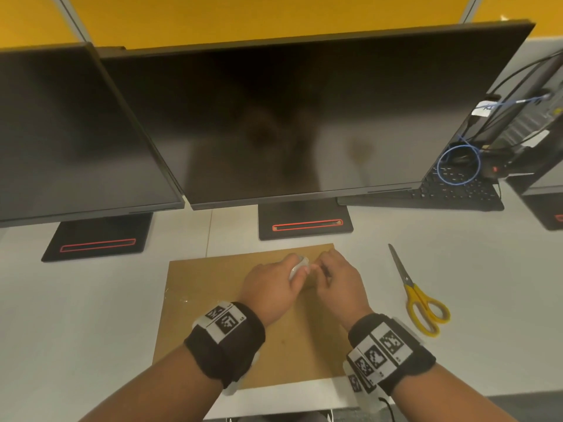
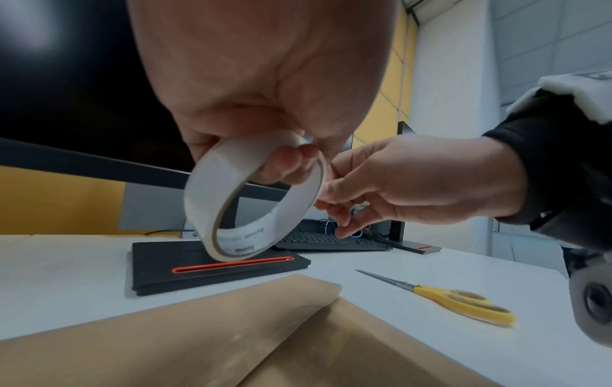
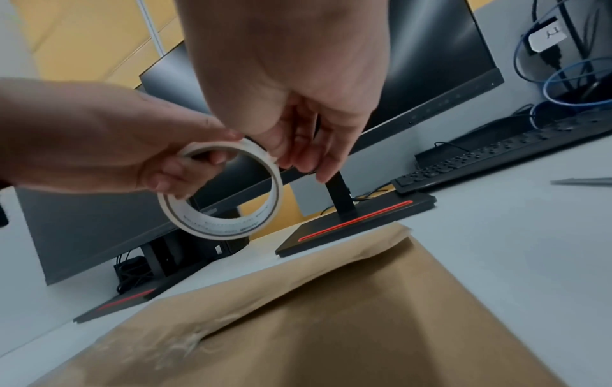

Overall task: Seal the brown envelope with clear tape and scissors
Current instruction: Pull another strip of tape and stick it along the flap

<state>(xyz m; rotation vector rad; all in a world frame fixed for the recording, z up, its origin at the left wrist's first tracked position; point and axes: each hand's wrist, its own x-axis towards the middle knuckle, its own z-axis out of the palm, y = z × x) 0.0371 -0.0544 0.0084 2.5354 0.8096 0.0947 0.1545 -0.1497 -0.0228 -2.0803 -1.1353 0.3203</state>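
The brown envelope (image 1: 213, 318) lies flat on the white desk, its far flap edge slightly raised (image 3: 348, 256). A crinkled bit of clear tape (image 3: 185, 343) sits near its left edge. Above the envelope's far end my left hand (image 1: 286, 275) holds the clear tape roll (image 2: 251, 199) upright, with a finger (image 2: 284, 162) curled through its hole. My right hand (image 1: 320, 268) meets the roll from the right, its fingertips (image 3: 281, 157) pinching at the outer rim. The yellow-handled scissors (image 1: 417, 293) lie closed on the desk to the right of the envelope, apart from both hands.
Two dark monitors stand just behind the envelope, their black bases (image 1: 304, 222) with red slots close to its far edge. A black keyboard (image 1: 451, 190) and blue cables (image 1: 457, 162) are at the back right. The desk's front edge (image 1: 289, 403) runs below my wrists.
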